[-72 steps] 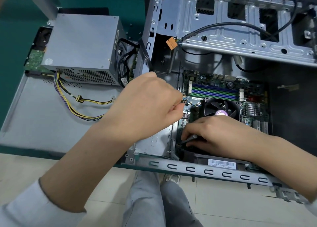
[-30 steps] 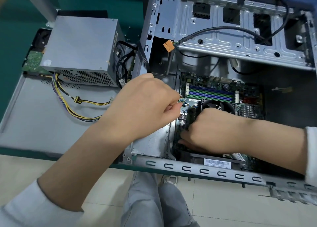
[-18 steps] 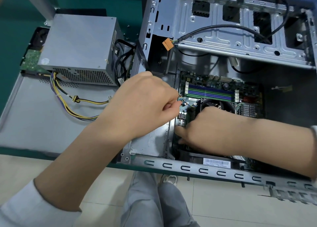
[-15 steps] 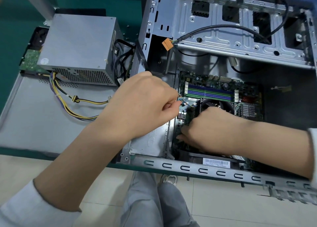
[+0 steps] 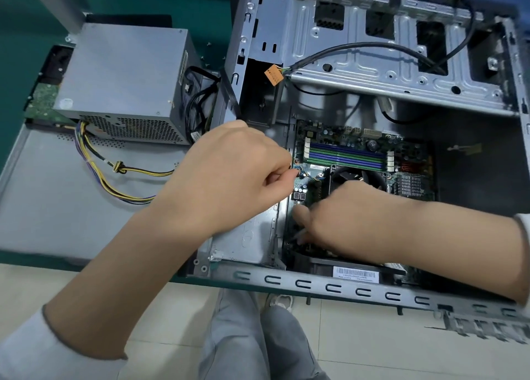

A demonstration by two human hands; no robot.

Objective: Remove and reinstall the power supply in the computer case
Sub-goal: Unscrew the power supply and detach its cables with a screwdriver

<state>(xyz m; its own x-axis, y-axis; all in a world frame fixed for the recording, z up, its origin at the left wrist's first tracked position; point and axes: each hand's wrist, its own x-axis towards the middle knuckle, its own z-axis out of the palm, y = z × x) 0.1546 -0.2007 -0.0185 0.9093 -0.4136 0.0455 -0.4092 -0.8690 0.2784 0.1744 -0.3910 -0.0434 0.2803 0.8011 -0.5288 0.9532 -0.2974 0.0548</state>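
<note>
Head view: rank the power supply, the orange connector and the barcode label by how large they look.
1. power supply, by far the largest, sitting outside the computer case on the left.
2. barcode label.
3. orange connector, somewhat smaller than the label. It lies farther from the camera, so this last ranking is less sure.

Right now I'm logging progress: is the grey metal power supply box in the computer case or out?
Out. The grey metal power supply box sits on the grey side panel, left of the open computer case.

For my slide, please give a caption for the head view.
Both hands, left and right, work on the motherboard while the power supply sits outside the case.
</note>
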